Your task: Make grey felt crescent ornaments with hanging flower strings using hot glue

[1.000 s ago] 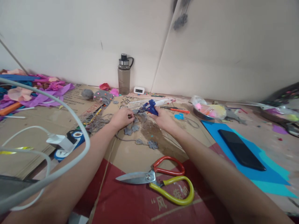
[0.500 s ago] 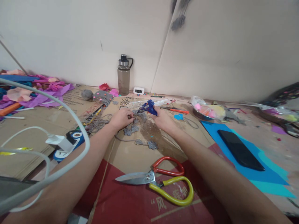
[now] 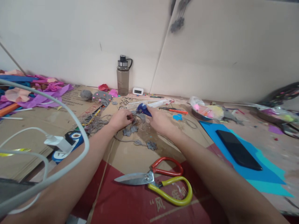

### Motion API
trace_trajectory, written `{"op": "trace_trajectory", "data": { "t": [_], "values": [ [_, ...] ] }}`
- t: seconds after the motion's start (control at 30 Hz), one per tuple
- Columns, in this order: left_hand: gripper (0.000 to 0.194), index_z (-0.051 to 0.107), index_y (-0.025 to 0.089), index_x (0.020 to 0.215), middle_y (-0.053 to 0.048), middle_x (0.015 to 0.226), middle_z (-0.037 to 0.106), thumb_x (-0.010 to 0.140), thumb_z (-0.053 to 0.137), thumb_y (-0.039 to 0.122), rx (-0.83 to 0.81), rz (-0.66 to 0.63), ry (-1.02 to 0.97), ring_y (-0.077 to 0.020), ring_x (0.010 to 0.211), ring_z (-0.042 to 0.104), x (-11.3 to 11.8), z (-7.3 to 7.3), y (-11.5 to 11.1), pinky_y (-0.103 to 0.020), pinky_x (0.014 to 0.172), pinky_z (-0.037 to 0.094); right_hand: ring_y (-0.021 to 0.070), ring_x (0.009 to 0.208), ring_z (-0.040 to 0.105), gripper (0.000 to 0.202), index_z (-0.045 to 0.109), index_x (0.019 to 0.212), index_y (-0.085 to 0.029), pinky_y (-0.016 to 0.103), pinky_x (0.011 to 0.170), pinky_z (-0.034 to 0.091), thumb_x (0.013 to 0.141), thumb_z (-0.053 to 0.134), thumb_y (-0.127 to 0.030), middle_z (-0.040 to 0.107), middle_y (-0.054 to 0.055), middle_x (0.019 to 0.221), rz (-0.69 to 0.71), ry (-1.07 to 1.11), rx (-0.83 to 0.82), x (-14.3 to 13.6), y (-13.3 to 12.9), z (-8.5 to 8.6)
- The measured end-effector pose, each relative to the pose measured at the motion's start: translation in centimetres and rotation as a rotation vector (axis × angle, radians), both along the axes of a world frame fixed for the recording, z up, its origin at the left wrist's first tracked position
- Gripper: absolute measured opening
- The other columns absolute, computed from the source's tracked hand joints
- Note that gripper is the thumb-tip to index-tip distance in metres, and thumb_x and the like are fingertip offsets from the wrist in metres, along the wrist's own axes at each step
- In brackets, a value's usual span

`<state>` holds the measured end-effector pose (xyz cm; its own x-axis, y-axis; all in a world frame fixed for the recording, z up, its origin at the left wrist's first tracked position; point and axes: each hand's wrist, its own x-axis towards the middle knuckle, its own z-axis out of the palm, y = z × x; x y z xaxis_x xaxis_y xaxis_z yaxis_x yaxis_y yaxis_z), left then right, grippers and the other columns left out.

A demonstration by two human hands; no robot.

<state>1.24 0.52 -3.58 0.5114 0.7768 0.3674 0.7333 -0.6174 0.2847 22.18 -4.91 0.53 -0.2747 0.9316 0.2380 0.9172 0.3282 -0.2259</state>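
Observation:
My right hand (image 3: 161, 120) grips a blue glue gun (image 3: 143, 109), its front turned toward my left hand. The fingers of my left hand (image 3: 122, 119) are pinched together, close to grey cord and grey pieces; what lies between the fingertips is too small to make out. Just below it are grey flower-shaped pieces (image 3: 130, 130) on the cardboard (image 3: 126, 149). A grey cord runs from there to another grey flower (image 3: 151, 145). Nearer to me lie large scissors (image 3: 149, 179) with one red and one yellow handle, blades slightly apart or closed, pointing left.
A water bottle (image 3: 123, 77) and a small digital clock (image 3: 138, 91) stand by the wall. To the right are a black phone (image 3: 238, 149) on blue sheets and a bowl (image 3: 202, 115) of bagged items. A white cable (image 3: 87, 137) arcs over the left side, near a power strip (image 3: 78, 143).
My right hand has shifted left and rotated the glue gun, bringing it nearer to my left hand. My left hand stays almost in place.

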Motion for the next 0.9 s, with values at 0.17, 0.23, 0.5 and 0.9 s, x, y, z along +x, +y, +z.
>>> {"op": "trace_trajectory", "data": {
  "t": [0.17,0.23,0.5,0.9],
  "values": [
    [0.016,0.070,0.018,0.073,-0.006,0.080,0.069,0.075,0.057,0.027,0.019,-0.036,-0.006,-0.0199,0.079,0.061,-0.3,-0.2,0.1,-0.031,0.076,0.046,0.0249,0.104,0.056,0.056,0.041,0.137,-0.019,0.035,0.086,0.042,0.082,0.041,-0.007,0.061,0.013,0.114,0.133,-0.257,0.101,-0.4,-0.9,0.7],
    [0.016,0.069,0.018,0.072,-0.005,0.078,0.069,0.076,0.057,0.028,0.028,-0.047,-0.029,-0.0195,0.077,0.061,-0.3,-0.2,0.2,-0.030,0.075,0.046,0.0253,0.104,0.055,0.057,0.042,0.137,-0.019,0.035,0.087,0.041,0.082,0.041,-0.007,0.062,0.013,0.112,0.151,-0.275,0.124,-0.3,-1.1,0.8],
    [0.016,0.069,0.019,0.070,-0.005,0.087,0.072,0.074,0.056,0.028,-0.023,-0.021,-0.077,-0.0197,0.086,0.063,-0.2,-0.2,0.5,-0.031,0.083,0.046,0.0236,0.101,0.058,0.044,0.050,0.126,-0.014,0.036,0.088,0.043,0.083,0.050,-0.023,0.062,0.013,0.116,-0.083,0.438,0.011,1.8,0.1,-0.7],
    [0.017,0.067,0.019,0.068,-0.005,0.092,0.072,0.074,0.055,0.028,-0.068,0.003,-0.103,-0.0194,0.086,0.064,-0.3,0.0,0.3,-0.032,0.082,0.048,0.0097,0.052,0.042,0.023,0.052,0.099,-0.021,0.022,0.048,0.033,0.077,0.051,-0.025,0.064,0.002,0.082,-0.149,0.956,-0.313,2.3,0.4,-2.1]
  ]
}}
